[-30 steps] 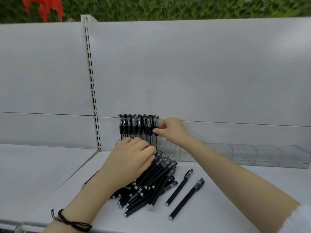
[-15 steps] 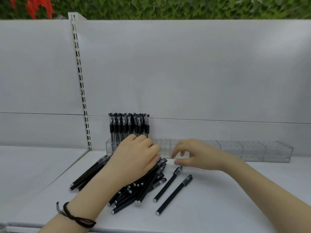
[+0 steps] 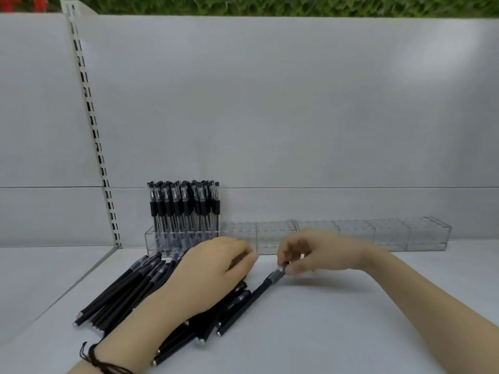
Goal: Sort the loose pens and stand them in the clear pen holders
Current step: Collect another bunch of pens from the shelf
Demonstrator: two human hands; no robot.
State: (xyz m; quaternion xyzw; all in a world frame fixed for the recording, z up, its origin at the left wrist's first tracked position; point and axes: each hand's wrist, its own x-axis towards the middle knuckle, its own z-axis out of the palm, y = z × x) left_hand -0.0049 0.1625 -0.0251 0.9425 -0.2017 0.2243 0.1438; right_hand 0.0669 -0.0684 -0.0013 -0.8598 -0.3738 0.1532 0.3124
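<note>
Pens lie loose in a dark heap near the front left corner of the shelf, and both hands are at it. The right hand reaches in from the right with its fingers curled. Thumb and fingertips pinch the capped end of one pen, which slants down toward the front left. The pen's other end lies at the right edge of the heap. The hand is somewhat blurred, so I cannot tell how many fingers touch the cap. Just left of it, the left hand rests palm down on the heap with its fingers bent over the pens; I cannot tell whether they grip any. A black cord bracelet circles that wrist at the front edge. Behind both hands, clear holders stand end to end in a row along the back edge of the shelf, against the grey back panel. The leftmost one holds upright pens, packed close together, caps up. A slotted upright runs up the panel to the left of the row, and green foliage shows above the panel's top edge.
</note>
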